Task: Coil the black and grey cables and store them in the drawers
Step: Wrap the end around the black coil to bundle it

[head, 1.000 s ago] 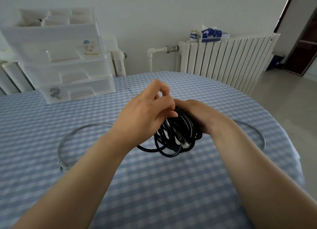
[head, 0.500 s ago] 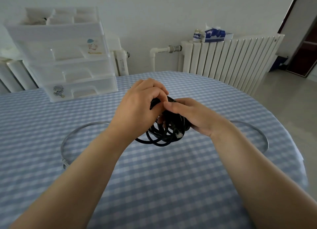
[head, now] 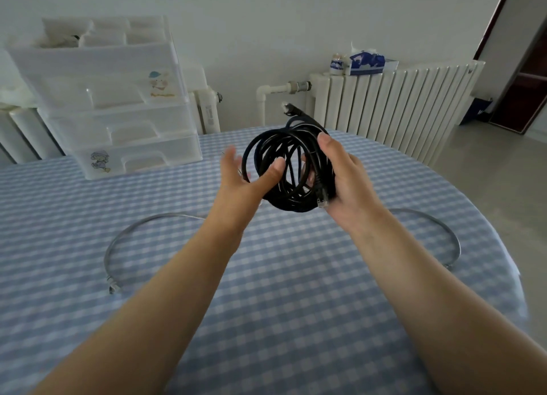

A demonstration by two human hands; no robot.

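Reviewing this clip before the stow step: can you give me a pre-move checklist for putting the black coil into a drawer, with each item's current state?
1. black cable coiled: ok.
2. right hand grips the coil: ok.
3. left hand free for a drawer: not ok, its thumb touches the coil.
4. A drawer of the drawer unit open: not ok, all three look closed.
5. Coil tied: cannot tell; one plug end sticks up.
6. grey cable coiled: not ok, lies loose on the table.

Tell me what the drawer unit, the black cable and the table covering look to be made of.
Drawer unit: translucent, frosted plastic, judging by its milky see-through walls.
Black cable: rubbery or plastic jacket with a slight sheen; clear plastic plug at its end.
Table covering: blue and white check, matte; probably woven cloth, though vinyl cannot be ruled out.
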